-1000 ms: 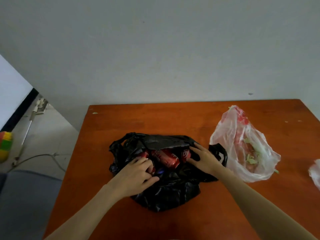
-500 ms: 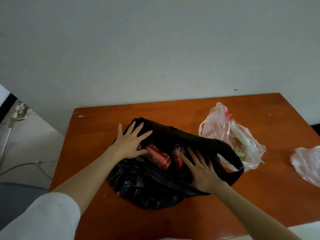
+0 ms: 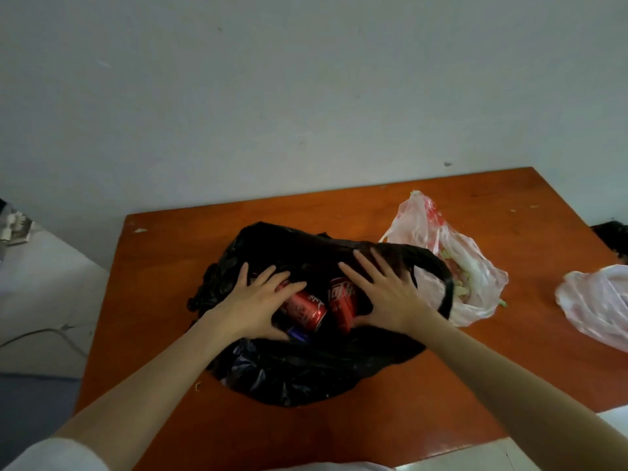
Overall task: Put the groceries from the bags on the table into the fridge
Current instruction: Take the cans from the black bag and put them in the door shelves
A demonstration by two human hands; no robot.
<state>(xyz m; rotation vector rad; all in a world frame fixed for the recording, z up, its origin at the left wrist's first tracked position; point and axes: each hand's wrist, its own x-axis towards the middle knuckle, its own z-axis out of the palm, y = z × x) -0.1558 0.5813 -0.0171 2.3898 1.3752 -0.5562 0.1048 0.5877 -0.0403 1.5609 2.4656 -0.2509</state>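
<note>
A black plastic bag point(image 3: 299, 372) lies open in the middle of the orange-brown table point(image 3: 163, 266). Two red drink cans show in its mouth, one on the left point(image 3: 306, 309) and one on the right point(image 3: 341, 300), with a bit of something blue point(image 3: 297, 333) below them. My left hand point(image 3: 255, 300) rests with spread fingers on the left can and the bag's edge. My right hand point(image 3: 384, 294) lies flat with spread fingers on the black plastic beside the right can. Neither hand grips anything.
A translucent pink bag point(image 3: 458, 263) with green leaves inside lies just right of the black bag. Another pale pink bag point(image 3: 598, 307) sits at the table's right edge. A grey wall stands behind the table. Floor and a cable are to the left.
My left hand has come off the bag's far left rim down onto the left can. My right hand has slid up over the plastic beside the right can.
</note>
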